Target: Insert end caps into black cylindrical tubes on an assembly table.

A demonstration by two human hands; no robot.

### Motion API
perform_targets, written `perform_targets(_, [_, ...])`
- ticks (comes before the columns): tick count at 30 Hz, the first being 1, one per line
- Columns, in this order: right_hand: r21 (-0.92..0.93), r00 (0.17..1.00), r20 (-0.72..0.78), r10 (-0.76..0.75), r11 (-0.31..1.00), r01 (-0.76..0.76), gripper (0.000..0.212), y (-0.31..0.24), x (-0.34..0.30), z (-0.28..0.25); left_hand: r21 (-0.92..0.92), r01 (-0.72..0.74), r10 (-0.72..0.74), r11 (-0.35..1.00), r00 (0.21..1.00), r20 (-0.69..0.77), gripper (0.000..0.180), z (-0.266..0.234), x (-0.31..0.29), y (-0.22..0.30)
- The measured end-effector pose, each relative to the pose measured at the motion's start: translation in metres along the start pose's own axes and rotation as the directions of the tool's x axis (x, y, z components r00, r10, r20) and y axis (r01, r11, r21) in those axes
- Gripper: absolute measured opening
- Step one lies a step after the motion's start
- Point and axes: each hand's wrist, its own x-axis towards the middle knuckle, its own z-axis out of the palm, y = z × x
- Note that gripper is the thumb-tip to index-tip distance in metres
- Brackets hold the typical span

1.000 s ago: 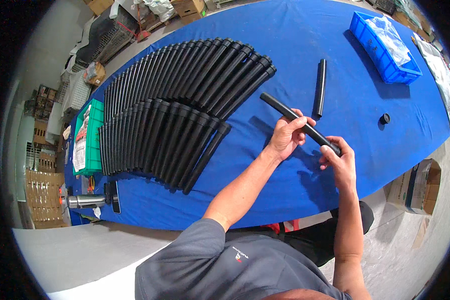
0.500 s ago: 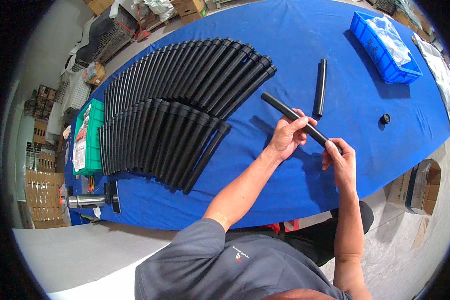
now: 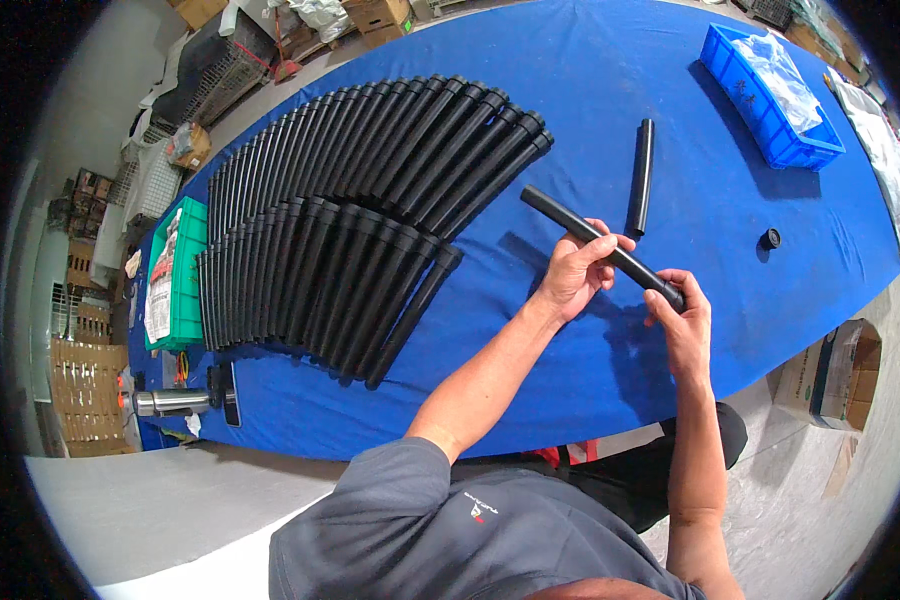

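Note:
A black tube (image 3: 560,214) slants above the blue cloth, its far end pointing up and to the left. My left hand (image 3: 576,268) is closed around its middle. At the near right end, my right hand (image 3: 682,318) grips a slightly wider dark end, which looks like a cap, between thumb and fingers. Beyond my hands another black tube (image 3: 643,175) lies alone on the cloth. A small round black cap (image 3: 770,238) rests farther right. To the left, many capped black tubes (image 3: 420,150) lie side by side in two overlapping rows.
The blue cloth (image 3: 590,90) covers the table. A blue crate (image 3: 770,110) holding clear plastic bags stands at the far right, a green crate (image 3: 186,290) at the left end. Near it lie a steel flask (image 3: 170,402) and a phone (image 3: 232,395). A cardboard box (image 3: 832,375) sits on the floor.
My right hand's fingers have shifted slightly at the tube's near end, so more of the wider dark end shows. The left hand keeps its hold almost unmoved.

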Motion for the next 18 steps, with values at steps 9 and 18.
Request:
perform_targets(9, [0.068, 0.999, 0.039, 0.037, 0.997, -0.040, 0.025, -0.001, 0.000, 0.000, 0.006, -0.007, 0.007, 1.000, 1.000, -0.001, 0.017, 0.001, -0.001, 0.001])
perform_targets(18, [0.128, 0.975, 0.090, 0.201, 0.969, -0.212, 0.026, 0.000, 0.001, -0.004, -0.028, 0.011, -0.011, 1.000, 1.000, 0.017, 0.017, -0.001, -0.001, 0.002])
